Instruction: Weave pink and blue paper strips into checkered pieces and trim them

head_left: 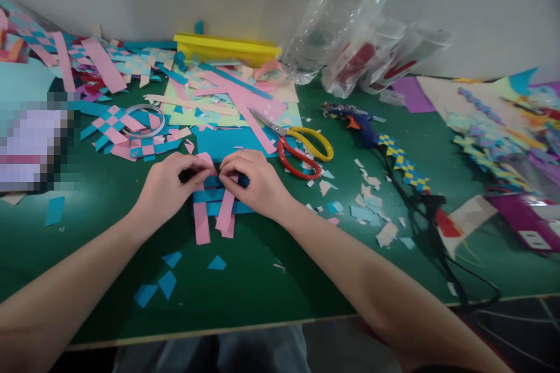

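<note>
Pink and blue paper strips (226, 215) cross over and under each other in a small woven piece on the green table. My left hand (175, 180) pinches at its upper left, thumb and forefinger together on the strips. From the other side my right hand (258, 183) closes its fingertips on the strips at the upper right. The fingertips of both hands nearly meet, and they hide part of the weave. Just behind lies a blue paper sheet (231, 141). Scissors (300, 148) with one red and one yellow handle lie beyond my right hand.
A roll of clear tape (142, 121) rests by finished woven pieces (111, 125) at left. Bagged plastic cups (350, 35) stand against the wall near a yellow tray (227, 49). A glue gun (359, 122) trails a black cable. Paper scraps (371, 204) are scattered at right.
</note>
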`<state>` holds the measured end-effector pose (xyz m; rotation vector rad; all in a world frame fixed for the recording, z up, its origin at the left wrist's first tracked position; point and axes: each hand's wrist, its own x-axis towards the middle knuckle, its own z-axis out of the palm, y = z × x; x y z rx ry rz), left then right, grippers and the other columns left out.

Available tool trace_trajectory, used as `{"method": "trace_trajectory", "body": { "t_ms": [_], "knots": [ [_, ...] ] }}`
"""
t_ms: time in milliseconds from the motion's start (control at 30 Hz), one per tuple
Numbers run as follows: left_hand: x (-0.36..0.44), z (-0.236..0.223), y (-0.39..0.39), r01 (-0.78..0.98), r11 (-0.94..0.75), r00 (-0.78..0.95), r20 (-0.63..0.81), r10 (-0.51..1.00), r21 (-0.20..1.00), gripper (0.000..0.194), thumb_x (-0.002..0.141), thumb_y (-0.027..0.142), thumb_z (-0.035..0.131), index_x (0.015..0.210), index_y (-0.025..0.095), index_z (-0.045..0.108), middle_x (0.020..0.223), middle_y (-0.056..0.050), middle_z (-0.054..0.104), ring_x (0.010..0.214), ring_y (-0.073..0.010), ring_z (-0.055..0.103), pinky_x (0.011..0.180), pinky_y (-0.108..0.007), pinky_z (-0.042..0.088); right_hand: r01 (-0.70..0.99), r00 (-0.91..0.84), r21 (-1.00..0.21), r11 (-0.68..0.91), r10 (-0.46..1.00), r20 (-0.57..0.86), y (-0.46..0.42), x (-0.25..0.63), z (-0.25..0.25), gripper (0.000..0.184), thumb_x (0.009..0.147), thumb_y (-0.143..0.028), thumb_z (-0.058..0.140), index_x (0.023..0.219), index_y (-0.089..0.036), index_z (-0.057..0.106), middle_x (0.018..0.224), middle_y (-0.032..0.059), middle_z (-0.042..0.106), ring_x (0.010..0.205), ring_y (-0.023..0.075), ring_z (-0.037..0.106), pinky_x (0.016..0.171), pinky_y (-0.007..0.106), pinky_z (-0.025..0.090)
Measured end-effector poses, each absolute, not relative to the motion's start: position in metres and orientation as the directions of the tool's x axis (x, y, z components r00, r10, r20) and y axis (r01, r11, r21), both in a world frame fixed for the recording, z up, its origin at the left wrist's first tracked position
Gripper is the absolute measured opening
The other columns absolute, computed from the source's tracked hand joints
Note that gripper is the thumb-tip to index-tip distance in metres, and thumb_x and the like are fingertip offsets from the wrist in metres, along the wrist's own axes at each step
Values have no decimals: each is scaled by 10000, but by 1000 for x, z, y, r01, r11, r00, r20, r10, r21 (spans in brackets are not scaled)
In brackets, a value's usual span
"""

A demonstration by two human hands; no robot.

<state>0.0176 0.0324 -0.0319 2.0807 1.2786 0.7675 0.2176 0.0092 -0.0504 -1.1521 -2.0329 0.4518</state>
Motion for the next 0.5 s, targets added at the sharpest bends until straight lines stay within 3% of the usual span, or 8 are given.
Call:
{"method": "trace_trajectory", "body": {
  "t_ms": [133, 500],
  "knots": [
    [18, -30, 32, 626, -382, 381, 161, 910, 680, 268, 861, 446, 587, 927, 228, 727, 923, -61, 715, 838, -223, 664, 714, -309, 523, 573, -326, -622, 533, 845, 424, 9, 218, -50, 80, 874, -206, 585, 794, -210, 593, 952, 41, 705, 950, 202, 632, 924, 410, 401],
    [17, -29, 32, 585, -358, 395, 130, 909, 728, 245, 863, 372, 578, 1011, 221, 701, 1050, -62, 716, 948, -226, 665, 793, -314, 546, 577, -338, -597, 557, 828, 447, 8, 219, -48, 100, 884, -210, 578, 786, -219, 593, 943, 32, 708, 931, 191, 632, 931, 389, 395]
  ]
}}
